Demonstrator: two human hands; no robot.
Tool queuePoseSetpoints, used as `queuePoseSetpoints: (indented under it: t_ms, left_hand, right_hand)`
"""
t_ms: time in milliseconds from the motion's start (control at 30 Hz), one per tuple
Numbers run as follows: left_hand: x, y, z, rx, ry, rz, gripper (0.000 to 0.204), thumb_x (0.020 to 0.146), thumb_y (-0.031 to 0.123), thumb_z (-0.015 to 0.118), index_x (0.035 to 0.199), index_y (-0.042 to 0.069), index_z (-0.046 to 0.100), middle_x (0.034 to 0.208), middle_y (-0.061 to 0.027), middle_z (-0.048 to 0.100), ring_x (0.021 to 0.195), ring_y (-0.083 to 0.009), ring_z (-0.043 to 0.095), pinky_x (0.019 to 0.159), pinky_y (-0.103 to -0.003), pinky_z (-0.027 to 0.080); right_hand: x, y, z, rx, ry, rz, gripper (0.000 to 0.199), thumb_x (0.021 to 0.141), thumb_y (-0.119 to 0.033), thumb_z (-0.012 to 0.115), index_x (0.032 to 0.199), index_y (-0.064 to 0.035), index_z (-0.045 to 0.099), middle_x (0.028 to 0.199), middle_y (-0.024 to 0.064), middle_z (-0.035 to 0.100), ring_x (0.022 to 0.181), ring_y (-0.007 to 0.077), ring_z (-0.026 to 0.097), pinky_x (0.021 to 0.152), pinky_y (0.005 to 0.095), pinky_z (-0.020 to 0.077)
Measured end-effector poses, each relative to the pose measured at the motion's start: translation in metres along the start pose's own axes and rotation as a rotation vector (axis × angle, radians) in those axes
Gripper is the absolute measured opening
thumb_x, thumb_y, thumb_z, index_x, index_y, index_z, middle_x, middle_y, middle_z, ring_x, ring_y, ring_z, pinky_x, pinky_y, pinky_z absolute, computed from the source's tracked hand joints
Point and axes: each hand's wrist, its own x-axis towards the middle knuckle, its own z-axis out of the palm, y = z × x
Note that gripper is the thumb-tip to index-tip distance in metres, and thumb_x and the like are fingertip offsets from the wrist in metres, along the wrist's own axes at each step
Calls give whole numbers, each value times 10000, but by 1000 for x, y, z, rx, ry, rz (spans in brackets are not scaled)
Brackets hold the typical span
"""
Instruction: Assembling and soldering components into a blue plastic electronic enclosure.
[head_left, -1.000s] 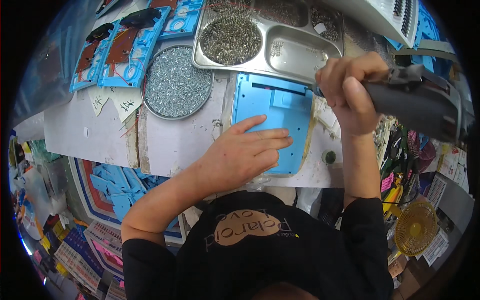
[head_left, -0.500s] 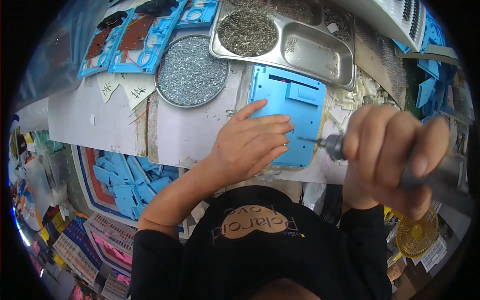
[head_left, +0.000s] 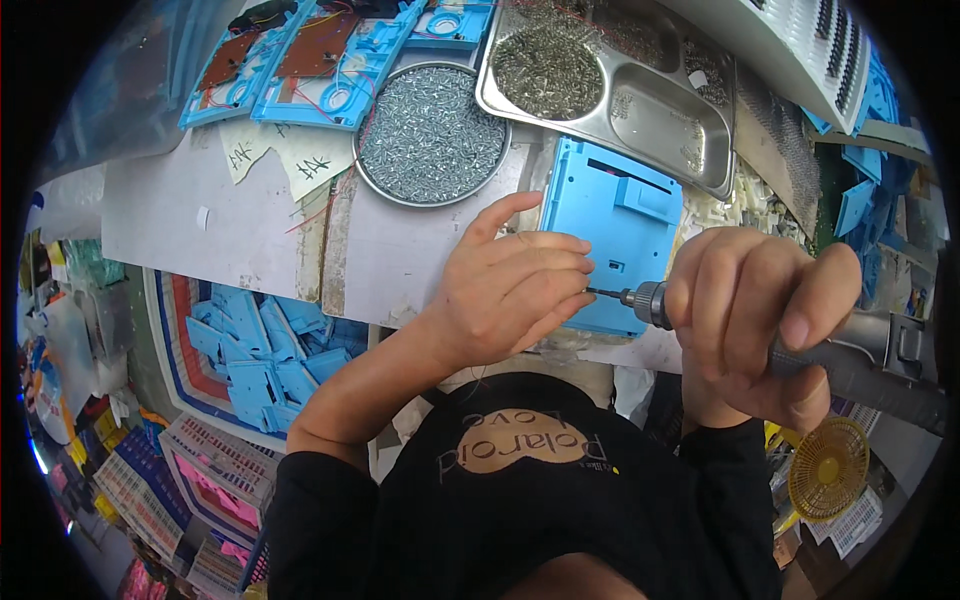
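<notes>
1. Our right hand (head_left: 760, 320) has its grip clenched around the grey handle of a powered screwdriver (head_left: 850, 360), which lies nearly level with its thin bit pointing toward our left.
2. The bit's tip meets the fingertips of our left hand (head_left: 510, 290); those fingers are pinched together at the tip, but whatever sits between them is too small for us to tell, so we cannot say whether that grip holds anything.
3. Our left hand rests on the left edge of a light blue plastic panel (head_left: 620, 220), which lies flat on the desk (head_left: 200, 220) just in front of us, between our two hands.
4. Just beyond the panel stands a steel compartment tray (head_left: 650, 110) with screws heaped in its left section.
5. Left of that tray, a round metal dish (head_left: 430, 130) is filled with small silvery screws.
6. Further blue plastic parts (head_left: 330, 60) lie at the far left of the desk.
7. A small yellow fan (head_left: 828, 470) sits below our right hand.
</notes>
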Motion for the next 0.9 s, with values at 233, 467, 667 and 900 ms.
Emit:
queuePoseSetpoints:
  t_ms: [233,467,667,900]
  left_hand:
    - [3,-1,-7,52,37,42,226,827,92,803,994,87,652,1010,-64,754,1027,-226,733,1092,-541,417]
    - [-3,1,-10,88,31,17,200,809,92,814,947,90,669,1006,-63,752,1022,-222,734,1066,-516,438]
    - [3,-18,-30,151,74,-41,154,828,76,803,871,83,655,926,-65,720,900,-231,712,975,-457,477]
    - [3,-5,-12,107,-95,-142,241,797,131,815,807,93,578,941,-65,699,876,-245,670,997,-460,416]
  right_hand:
    - [8,-3,4,4,-4,-14,240,960,-348,675,1056,-188,523,620,-93,569,532,64,546,558,242,435]
    - [9,5,9,1,10,18,238,988,-360,637,1080,-174,522,593,-93,527,518,65,526,551,250,430]
    - [27,14,-12,-46,28,-99,196,988,-271,591,1094,-118,529,619,-44,488,547,107,470,607,307,420]
    - [54,68,-40,-77,110,-137,183,997,-226,495,1108,-93,555,662,-11,421,599,130,407,680,348,404]
